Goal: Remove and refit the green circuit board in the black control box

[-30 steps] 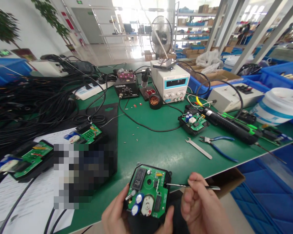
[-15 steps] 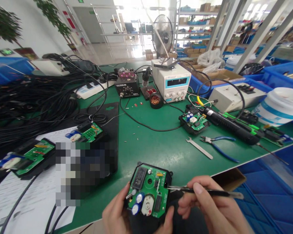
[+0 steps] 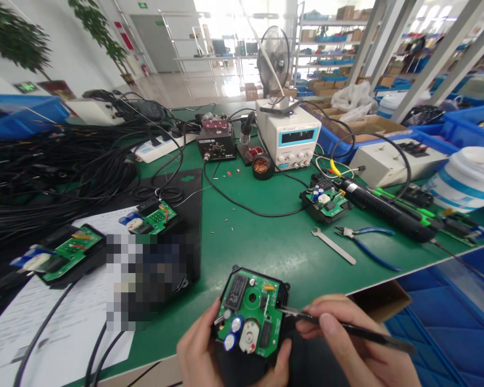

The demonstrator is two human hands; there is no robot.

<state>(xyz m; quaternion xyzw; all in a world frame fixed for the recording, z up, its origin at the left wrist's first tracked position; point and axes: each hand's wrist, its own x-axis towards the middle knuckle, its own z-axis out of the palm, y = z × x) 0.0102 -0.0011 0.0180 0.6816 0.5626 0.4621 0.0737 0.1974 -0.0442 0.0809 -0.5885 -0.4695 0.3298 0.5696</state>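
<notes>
Held a case (image 3: pixel 284 296) with a green board (image 3: pixel 252 313) in the left hand (image 3: pixel 198 344), at the bottom centre of the frame, face up, over the near edge of the surface (image 3: pixel 262 236). Gripped the case by its left side and lower right corner. Tilted it a little, with a top edge sloping down to the right. Pinched tweezers (image 3: pixel 381 338) in the right hand (image 3: pixel 341 333), just right of the case and nearer than the left hand to the board's right edge. Aimed the tweezers nearly level along their length, from the dark rear end at lower right to the slightly higher tip (image 3: pixel 282 309) at left. Met the board's right edge crosswise there, somewhat above its middle. Could not tell touching from hovering at the tip, nor prongs together from prongs apart. Had a row of pins (image 3: pixel 266 305) just left of the tip, with capacitors (image 3: pixel 237 324) farther off, at the board's lower left. Had pliers (image 3: pixel 371 254) and a wrench (image 3: pixel 334 246) on the surface, up and to the right, apart from both hands.
</notes>
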